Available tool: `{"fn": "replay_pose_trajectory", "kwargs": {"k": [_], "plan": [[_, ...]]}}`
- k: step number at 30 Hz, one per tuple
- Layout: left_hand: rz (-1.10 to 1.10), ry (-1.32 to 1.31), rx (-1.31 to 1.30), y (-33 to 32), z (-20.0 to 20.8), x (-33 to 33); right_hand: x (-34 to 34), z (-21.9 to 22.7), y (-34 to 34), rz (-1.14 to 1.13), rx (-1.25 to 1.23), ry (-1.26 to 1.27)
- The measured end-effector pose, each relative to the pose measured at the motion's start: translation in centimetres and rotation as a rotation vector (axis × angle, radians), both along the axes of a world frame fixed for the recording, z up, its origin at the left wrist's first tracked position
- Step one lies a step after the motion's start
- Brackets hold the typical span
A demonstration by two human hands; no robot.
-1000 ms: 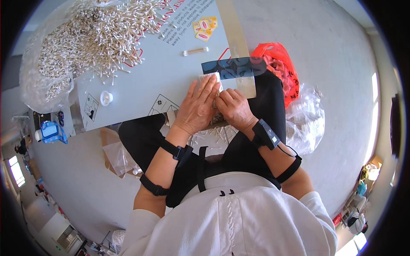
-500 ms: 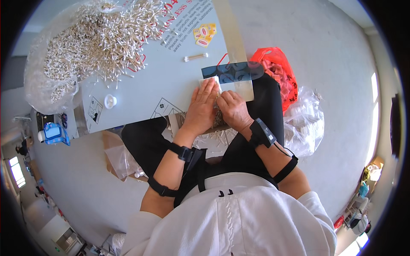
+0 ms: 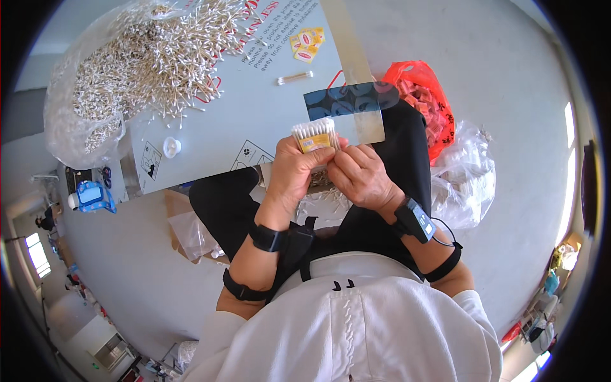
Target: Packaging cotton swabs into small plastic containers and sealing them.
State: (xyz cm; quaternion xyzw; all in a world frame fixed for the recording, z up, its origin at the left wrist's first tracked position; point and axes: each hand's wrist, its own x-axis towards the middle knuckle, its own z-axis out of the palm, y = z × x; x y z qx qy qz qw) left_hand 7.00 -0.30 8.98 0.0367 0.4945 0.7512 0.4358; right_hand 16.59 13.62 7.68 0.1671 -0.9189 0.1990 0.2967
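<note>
A small clear pack of cotton swabs (image 3: pixel 314 135) with a yellow label stands tilted up, white tips at its top. My left hand (image 3: pixel 293 170) grips it from below, thumb across the label's lower part. Pinched fingers of my right hand (image 3: pixel 361 177) meet its lower right edge; what lies between those fingertips is hidden. Beyond the pack, a dark translucent sheet (image 3: pixel 337 102) lies at the table's corner. Farther off on the table are a small bundle of swabs (image 3: pixel 294 78) and several yellow labels (image 3: pixel 307 43).
A large heap of loose cotton swabs (image 3: pixel 146 60) spills from a clear bag at the table's far left. Nearer stands a small white cup (image 3: pixel 171 147). Right of my leg are a red bag (image 3: pixel 438 127) of pink pieces and a clear plastic bag (image 3: pixel 468 184). Below sits a cardboard box (image 3: pixel 180 219).
My left hand, earlier laid flat over the pack at the table edge, now grips it raised with the label showing. My right hand has shifted slightly right and down, still pinched at its side.
</note>
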Motion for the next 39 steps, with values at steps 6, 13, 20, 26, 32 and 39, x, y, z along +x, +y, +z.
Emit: {"fn": "replay_pose_trajectory", "kwargs": {"k": [6, 13, 20, 26, 32, 39], "plan": [[0.076, 0.205, -0.030, -0.2, 2.9, 1.8, 0.3, 1.7, 0.2, 0.015, -0.007, 0.092], [0.189, 0.265, 0.112, -0.3, 4.0, 2.2, 0.2, 3.4, 0.3, 0.005, -0.102, 0.151], [0.200, 0.460, -0.014, -1.1, 3.9, 1.9, 0.4, 5.9, -0.1, -0.026, -0.914, -0.174], [0.165, 0.509, -0.042, -1.3, 3.6, 1.9, -1.0, 6.7, -0.3, 0.110, -1.084, -0.186], [0.153, 0.706, -0.104, -1.2, 4.7, 1.7, -1.1, 6.6, -0.4, 0.110, -1.252, -0.282], [0.130, 0.727, -0.179, -1.2, 4.6, 1.5, -1.3, 5.4, -0.4, 0.150, -1.312, -0.265]]}}
